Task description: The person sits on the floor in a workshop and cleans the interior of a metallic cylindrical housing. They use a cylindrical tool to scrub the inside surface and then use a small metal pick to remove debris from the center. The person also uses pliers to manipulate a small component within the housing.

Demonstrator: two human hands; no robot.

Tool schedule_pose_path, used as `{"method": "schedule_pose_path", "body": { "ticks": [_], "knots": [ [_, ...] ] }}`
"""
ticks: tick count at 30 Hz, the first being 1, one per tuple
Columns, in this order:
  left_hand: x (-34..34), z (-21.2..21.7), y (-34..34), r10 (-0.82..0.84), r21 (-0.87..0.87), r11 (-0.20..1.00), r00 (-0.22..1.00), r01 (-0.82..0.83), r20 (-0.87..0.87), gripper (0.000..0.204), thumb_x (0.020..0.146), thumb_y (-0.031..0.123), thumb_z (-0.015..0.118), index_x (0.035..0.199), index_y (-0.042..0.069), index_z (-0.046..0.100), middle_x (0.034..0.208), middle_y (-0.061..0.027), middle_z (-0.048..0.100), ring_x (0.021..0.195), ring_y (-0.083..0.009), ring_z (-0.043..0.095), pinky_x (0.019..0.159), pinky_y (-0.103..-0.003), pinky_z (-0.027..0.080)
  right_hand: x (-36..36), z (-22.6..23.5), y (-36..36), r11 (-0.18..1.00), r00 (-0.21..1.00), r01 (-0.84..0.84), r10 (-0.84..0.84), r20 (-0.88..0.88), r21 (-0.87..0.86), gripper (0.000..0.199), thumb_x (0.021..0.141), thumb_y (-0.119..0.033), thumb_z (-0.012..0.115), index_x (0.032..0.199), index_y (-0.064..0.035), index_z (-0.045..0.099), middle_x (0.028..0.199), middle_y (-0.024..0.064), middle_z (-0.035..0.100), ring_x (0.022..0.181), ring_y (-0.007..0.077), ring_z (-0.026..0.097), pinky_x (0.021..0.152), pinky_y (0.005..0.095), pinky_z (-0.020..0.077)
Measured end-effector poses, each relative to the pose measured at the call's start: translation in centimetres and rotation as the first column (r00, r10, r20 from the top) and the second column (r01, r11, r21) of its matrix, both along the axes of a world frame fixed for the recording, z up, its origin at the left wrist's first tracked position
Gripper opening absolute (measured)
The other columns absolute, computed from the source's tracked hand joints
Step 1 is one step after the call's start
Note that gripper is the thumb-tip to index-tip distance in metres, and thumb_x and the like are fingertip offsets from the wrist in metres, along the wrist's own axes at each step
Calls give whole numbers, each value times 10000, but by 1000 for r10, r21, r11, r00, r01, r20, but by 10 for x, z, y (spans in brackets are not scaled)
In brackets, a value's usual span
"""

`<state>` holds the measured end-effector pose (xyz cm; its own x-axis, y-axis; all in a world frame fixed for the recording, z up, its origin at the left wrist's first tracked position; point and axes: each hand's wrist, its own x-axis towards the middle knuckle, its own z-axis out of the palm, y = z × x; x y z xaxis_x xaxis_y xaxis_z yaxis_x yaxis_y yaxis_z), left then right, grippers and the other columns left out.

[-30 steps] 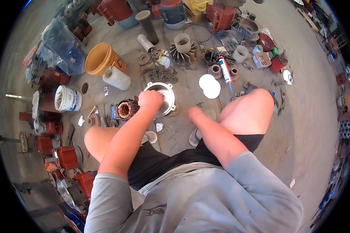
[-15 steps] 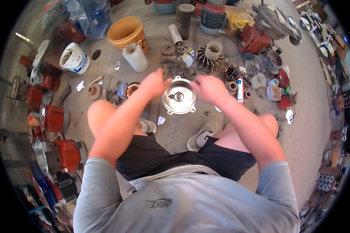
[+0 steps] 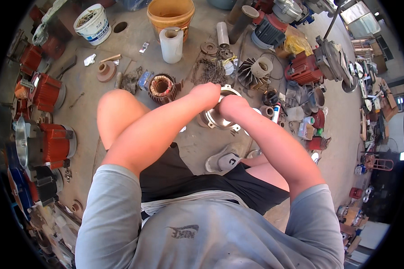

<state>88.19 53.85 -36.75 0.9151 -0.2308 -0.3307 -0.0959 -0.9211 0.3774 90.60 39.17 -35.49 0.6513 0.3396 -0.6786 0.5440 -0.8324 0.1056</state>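
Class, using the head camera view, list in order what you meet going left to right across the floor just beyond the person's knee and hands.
Tan disc → copper-wound stator → left hand → right hand → red-capped tube → red can.

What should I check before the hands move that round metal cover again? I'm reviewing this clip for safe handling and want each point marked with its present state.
1. Both hands on the part: ok. The left hand and right hand both meet the round metal cover at its upper rim.
2. Cover supported: ok, as far as seen. It appears to rest on the concrete floor.
3. Firmness of grip: cannot tell. The fingers are hidden behind the knuckles.
4. Room around it: not ok. The copper-wound stator, the chain pile and the finned rotor lie close by.
5. Footing: cannot tell. Only one shoe shows.
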Motion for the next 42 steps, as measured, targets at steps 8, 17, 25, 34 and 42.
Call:
{"method": "schedule_pose_path", "body": {
  "ticks": [8, 17, 25, 34, 42],
  "knots": [
    [0, -6, 8, 9, -97, 995, 998, -15, -62, 451, 903, 29, 787, 1324, -44, 641, 1217, -286, 784, 1138, -434, 781, 923, -510, 651, 9, -1, -2, 991, 992, -125, 124, -5, -44, 333, 953, -415, 818, 1188, -178, 823, 1157, 107, 827, 1054, 337, 801, 897, 467, 642],
    [-16, -25, 11, 165, -236, 959, 986, -159, 6, 530, 1112, 334, 637, 1380, -99, 489, 1110, -353, 767, 1051, -517, 760, 899, -588, 609, -16, 41, -74, 871, 984, 102, -160, 82, 480, 613, 966, -421, 812, 1414, -18, 700, 1230, 223, 802, 1144, 395, 769, 965, 496, 613],
    [-40, 44, 18, 194, -183, 965, 981, -188, 16, 802, 1095, 364, 660, 1647, -120, 336, 1211, -364, 752, 1160, -508, 730, 1021, -552, 580, 21, 78, -118, 436, 853, 210, -519, 53, 875, 448, 1000, -259, 807, 1344, 13, 718, 1063, 185, 817, 976, 304, 796, 893, 423, 613],
    [25, 31, 32, 351, -426, 877, 901, -221, 255, 478, 1014, 249, 783, 1392, -26, 682, 1316, -271, 731, 1259, -442, 693, 1089, -517, 541, 60, 15, -42, 279, 876, 137, -482, 16, 950, 407, 1006, -191, 754, 1369, -17, 696, 1224, 196, 775, 1175, 416, 717, 1078, 513, 550],
    [80, -18, 17, 217, -404, 893, 976, -198, 2, 482, 1004, 232, 794, 1416, 5, 688, 1301, -249, 748, 1222, -411, 723, 1046, -472, 572, 92, 3, -76, 267, 798, 280, -599, -69, 922, 250, 1009, -179, 751, 1239, -80, 744, 1107, 117, 768, 1139, 352, 691, 1063, 489, 478]
  ]
}}
